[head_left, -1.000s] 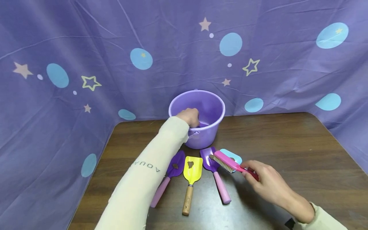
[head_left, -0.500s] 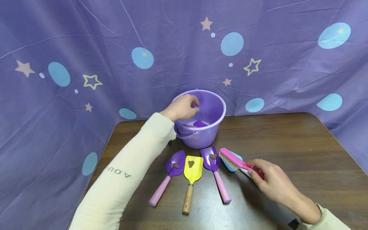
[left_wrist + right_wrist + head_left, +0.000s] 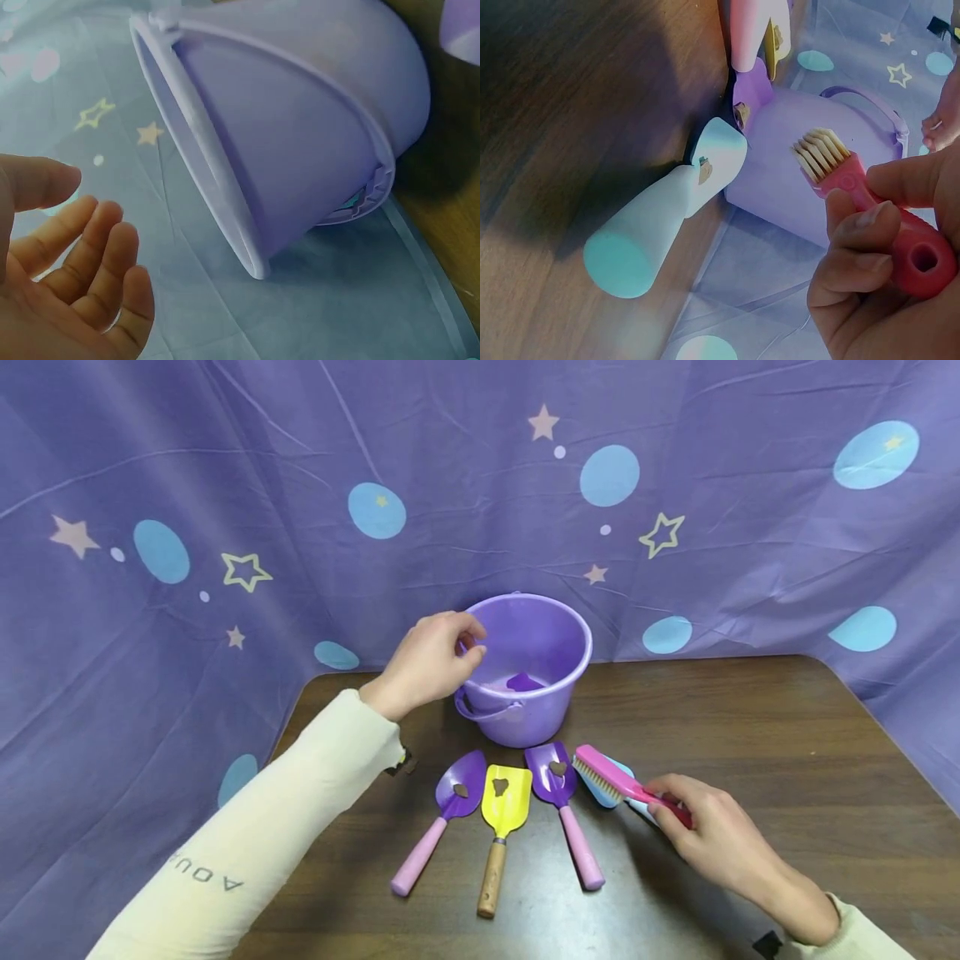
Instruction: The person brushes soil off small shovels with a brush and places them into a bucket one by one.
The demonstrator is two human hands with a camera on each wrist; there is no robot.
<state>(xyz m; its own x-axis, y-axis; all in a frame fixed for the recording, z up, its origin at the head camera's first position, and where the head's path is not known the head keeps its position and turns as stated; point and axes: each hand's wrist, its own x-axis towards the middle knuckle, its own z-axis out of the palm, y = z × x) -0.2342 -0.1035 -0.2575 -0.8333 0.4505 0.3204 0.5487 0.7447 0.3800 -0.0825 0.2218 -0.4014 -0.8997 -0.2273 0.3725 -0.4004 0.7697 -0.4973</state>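
My right hand (image 3: 720,839) grips the red handle of a pink brush (image 3: 611,771) with pale bristles. The brush is held over a light-blue shovel (image 3: 597,793), hiding part of it; its thick handle (image 3: 630,247) shows in the right wrist view. My left hand (image 3: 427,662) is beside the left rim of a purple bucket (image 3: 532,718), fingers loosely bent and holding nothing. Inside the bucket lies a purple piece (image 3: 523,682), its kind unclear. Before the bucket lie a pointed purple shovel (image 3: 468,772), a yellow shovel (image 3: 506,810) and a squarer purple shovel (image 3: 551,785).
Each shovel blade has a small brown patch; I cannot tell whether it is a lump or a cut-out. The bucket's handle (image 3: 487,713) hangs down its left front. A purple patterned curtain (image 3: 480,485) stands behind the wooden table (image 3: 750,735).
My left hand has come up out of the bucket with nothing in it and moved left, exposing the purple piece inside. My right hand has shifted slightly to the right with the brush.
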